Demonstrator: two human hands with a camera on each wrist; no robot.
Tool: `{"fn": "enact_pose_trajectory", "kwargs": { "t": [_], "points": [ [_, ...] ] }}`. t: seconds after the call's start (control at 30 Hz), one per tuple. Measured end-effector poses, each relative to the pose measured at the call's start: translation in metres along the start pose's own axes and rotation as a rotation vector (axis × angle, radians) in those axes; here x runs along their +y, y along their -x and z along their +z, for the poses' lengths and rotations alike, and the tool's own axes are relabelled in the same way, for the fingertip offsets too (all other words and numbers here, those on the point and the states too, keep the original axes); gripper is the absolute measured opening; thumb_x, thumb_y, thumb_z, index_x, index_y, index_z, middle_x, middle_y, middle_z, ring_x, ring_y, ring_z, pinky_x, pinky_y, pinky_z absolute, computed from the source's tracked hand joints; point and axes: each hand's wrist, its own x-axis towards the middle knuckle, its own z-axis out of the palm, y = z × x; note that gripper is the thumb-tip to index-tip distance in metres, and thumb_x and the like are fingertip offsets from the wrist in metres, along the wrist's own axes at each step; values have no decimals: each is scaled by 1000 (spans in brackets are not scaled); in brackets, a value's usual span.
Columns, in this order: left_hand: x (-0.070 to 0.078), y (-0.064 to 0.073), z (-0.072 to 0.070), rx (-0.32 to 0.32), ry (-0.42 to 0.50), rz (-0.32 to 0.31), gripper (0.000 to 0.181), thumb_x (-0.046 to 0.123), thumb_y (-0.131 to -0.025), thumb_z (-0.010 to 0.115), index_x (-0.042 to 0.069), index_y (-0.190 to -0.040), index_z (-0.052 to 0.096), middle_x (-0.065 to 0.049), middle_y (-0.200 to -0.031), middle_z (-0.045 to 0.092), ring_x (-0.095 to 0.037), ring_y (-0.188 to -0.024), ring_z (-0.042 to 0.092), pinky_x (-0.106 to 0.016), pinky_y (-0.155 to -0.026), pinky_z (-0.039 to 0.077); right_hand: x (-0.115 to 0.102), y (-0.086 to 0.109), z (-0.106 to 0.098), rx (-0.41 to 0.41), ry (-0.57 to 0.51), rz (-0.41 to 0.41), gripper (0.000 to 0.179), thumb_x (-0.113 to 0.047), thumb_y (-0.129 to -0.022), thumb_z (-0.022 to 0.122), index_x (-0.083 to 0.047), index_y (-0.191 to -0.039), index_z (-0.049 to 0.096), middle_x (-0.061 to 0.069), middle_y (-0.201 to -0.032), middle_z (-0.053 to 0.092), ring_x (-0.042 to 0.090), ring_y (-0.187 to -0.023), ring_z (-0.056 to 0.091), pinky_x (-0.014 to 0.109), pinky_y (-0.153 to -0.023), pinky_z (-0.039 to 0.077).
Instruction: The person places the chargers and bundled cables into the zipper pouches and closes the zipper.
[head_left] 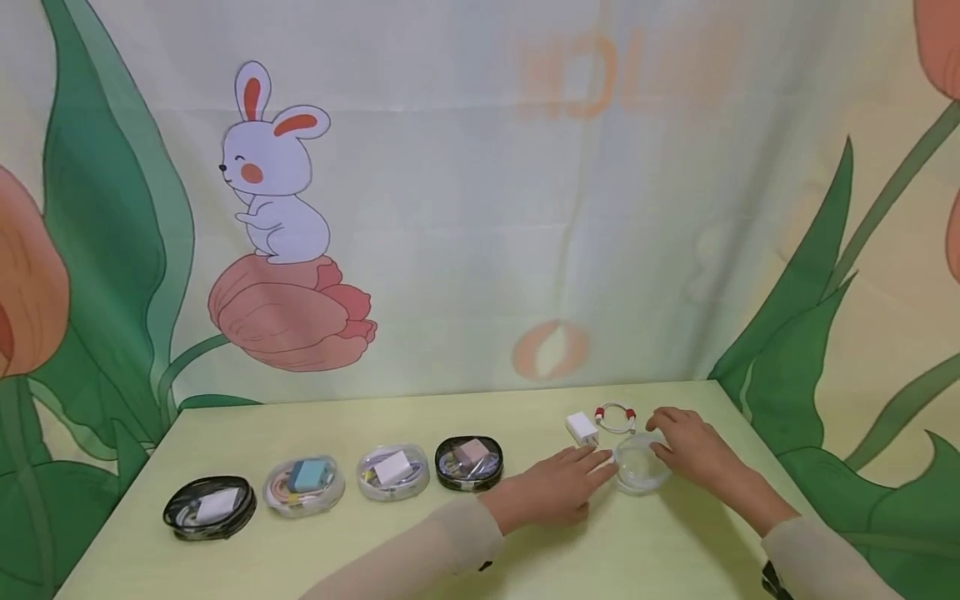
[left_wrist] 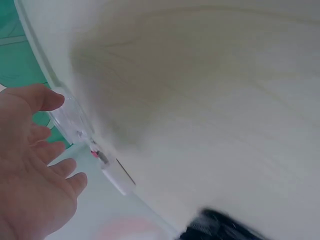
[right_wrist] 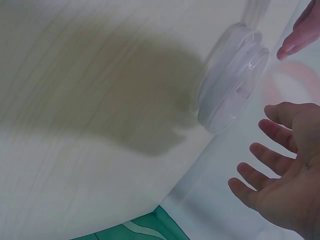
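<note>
A transparent round case [head_left: 639, 468] lies on the table at the right, between my two hands. My left hand [head_left: 551, 490] is beside it on the left, fingers stretched towards its rim. On the far right side, my right hand [head_left: 693, 448] hovers over the case with loosely bent fingers. In the right wrist view, the case [right_wrist: 232, 82] stands apart from the spread fingers of that hand [right_wrist: 285, 160]. Just behind the case are a white charger block [head_left: 582, 428] and a coiled white cable with red ends [head_left: 617, 418]. Left wrist view: the hand [left_wrist: 40, 165] holds nothing.
To the left, several oval cases stand in a row: a black-edged one [head_left: 210, 507], a transparent one with a blue charger [head_left: 303, 483], another with a white charger [head_left: 393, 472], and a black-edged one with a pink charger [head_left: 469, 462]. A printed curtain [head_left: 450, 250] hangs behind the table.
</note>
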Motion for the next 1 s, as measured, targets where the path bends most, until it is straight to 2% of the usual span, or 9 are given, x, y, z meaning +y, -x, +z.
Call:
{"fn": "enact_pose_trajectory", "kwargs": {
  "t": [0.2, 0.4, 0.47, 0.57, 0.63, 0.7, 0.77, 0.87, 1.0],
  "points": [
    [10, -25, 1, -37, 57, 24, 65, 30, -103, 58, 13, -159, 31, -8, -165, 30, -21, -150, 32, -27, -121, 26, 5, 0, 2, 2, 13, 3, 21, -8, -87, 78, -2, -104, 67, 22, -118, 64, 47, -104, 60, 60, -78, 55],
    [19, -38, 0, -25, 26, 21, 59, 29, -101, 60, 16, -155, 39, -5, -161, 36, -20, -147, 36, -27, -117, 33, 8, -4, 1, 3, 30, 14, 23, -9, -88, 78, -2, -106, 68, 22, -124, 64, 48, -110, 59, 61, -79, 54],
    [22, -40, 0, -12, -11, 7, 56, 30, -100, 63, 19, -151, 44, -3, -156, 42, -19, -141, 43, -26, -110, 41, 10, -4, 1, 3, 24, 14, 23, -9, -87, 78, -2, -107, 68, 22, -125, 64, 47, -111, 60, 61, -78, 54],
    [24, -40, 0, 10, -71, -18, 48, 32, -97, 67, 25, -143, 52, 2, -140, 51, -15, -125, 50, -22, -90, 49, 11, -6, 2, -1, 16, 7, 22, -8, -87, 78, -3, -106, 68, 21, -125, 65, 47, -111, 60, 61, -77, 54],
    [26, -39, -1, 19, -102, -26, 43, 36, -97, 68, 27, -137, 56, 4, -129, 53, -13, -114, 52, -21, -78, 48, 11, -6, 2, -7, 8, 5, 22, -8, -88, 77, -4, -107, 68, 20, -123, 66, 46, -110, 61, 60, -79, 54],
    [26, -38, -3, 27, -124, -30, 40, 43, -96, 68, 29, -133, 59, 6, -121, 53, -12, -108, 52, -21, -73, 45, 12, -7, 3, -13, 4, 2, 22, -7, -88, 77, -3, -108, 68, 19, -120, 68, 45, -110, 62, 59, -81, 54],
    [26, -37, -6, 40, -135, -46, 41, 50, -96, 66, 29, -131, 59, 7, -120, 54, -11, -106, 52, -22, -74, 45, 12, -8, 4, -26, -3, 5, 23, -7, -89, 76, -2, -110, 67, 19, -116, 70, 43, -109, 63, 58, -82, 54],
    [25, -35, -7, 50, -114, -87, 48, 60, -94, 62, 29, -132, 58, 7, -125, 53, -13, -109, 51, -26, -87, 47, 13, -11, 7, -57, -20, 9, 25, -6, -89, 75, -1, -112, 66, 19, -111, 71, 41, -103, 66, 55, -80, 56],
    [21, -35, -5, 6, 15, -162, 66, 66, -92, 61, 29, -145, 48, 1, -147, 43, -22, -132, 45, -34, -112, 38, 15, -15, 11, -86, -34, 13, 28, -6, -88, 75, 0, -114, 65, 21, -109, 71, 40, -99, 67, 53, -77, 56]
  ]
}}
